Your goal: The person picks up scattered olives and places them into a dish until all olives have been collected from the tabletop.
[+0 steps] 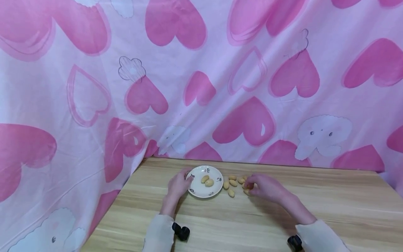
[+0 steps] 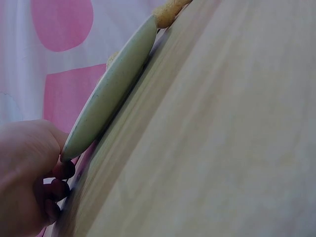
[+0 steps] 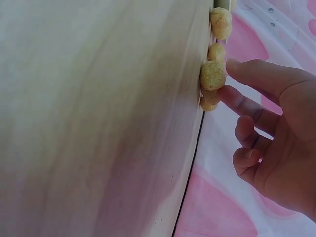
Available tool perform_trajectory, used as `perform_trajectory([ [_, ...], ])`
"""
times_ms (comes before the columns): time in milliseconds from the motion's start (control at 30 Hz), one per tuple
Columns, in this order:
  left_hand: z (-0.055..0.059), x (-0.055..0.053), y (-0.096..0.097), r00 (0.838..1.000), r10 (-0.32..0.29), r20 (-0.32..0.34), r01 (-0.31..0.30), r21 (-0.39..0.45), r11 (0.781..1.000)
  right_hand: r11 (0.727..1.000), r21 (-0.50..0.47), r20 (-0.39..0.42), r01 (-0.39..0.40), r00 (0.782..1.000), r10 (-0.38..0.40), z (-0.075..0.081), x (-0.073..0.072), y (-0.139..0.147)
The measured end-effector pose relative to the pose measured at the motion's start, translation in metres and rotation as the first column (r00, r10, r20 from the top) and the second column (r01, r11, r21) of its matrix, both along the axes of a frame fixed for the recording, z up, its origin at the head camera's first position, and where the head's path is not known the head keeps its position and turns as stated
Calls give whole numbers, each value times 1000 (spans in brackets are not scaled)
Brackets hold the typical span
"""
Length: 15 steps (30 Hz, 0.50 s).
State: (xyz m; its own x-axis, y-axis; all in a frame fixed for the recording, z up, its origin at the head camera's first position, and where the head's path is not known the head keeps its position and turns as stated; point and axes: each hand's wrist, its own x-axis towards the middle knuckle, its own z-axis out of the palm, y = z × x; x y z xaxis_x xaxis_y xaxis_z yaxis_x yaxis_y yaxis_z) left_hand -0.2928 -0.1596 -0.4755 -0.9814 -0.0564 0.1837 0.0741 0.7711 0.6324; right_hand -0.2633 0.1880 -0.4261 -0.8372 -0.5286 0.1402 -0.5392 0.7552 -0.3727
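A small white plate [image 1: 195, 190] with dark printed motifs sits on the wooden table and carries a few peanuts in their shells [image 1: 209, 182]. My left hand [image 1: 178, 183] grips its left rim; in the left wrist view the plate [image 2: 111, 89] appears edge-on, with curled fingers below the rim. More unshelled peanuts [image 1: 233, 182] lie loose to the right of the plate. Over the rightmost of them is my right hand [image 1: 266, 188], thumb and index finger apart. In the right wrist view their tips are right at one peanut [image 3: 213, 75], with the other fingers loosely bent.
A pale wood-grain table [image 1: 220, 224] spreads under both arms. Behind it and along its left side hangs a pink curtain [image 1: 201, 122] printed with hearts. Black devices [image 1: 181, 231] are strapped at both wrists, over light sleeves.
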Motion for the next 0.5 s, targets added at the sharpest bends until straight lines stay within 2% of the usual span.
perform_trajectory([
  [267, 1, 1, 2, 1000, 4, 17, -4, 12, 1000, 999, 23, 56, 30, 998, -32, -4, -3, 0],
  [500, 1, -2, 1, 1000, 5, 17, -5, 17, 1000, 999, 19, 72, 44, 996, -46, 2, -6, -3],
])
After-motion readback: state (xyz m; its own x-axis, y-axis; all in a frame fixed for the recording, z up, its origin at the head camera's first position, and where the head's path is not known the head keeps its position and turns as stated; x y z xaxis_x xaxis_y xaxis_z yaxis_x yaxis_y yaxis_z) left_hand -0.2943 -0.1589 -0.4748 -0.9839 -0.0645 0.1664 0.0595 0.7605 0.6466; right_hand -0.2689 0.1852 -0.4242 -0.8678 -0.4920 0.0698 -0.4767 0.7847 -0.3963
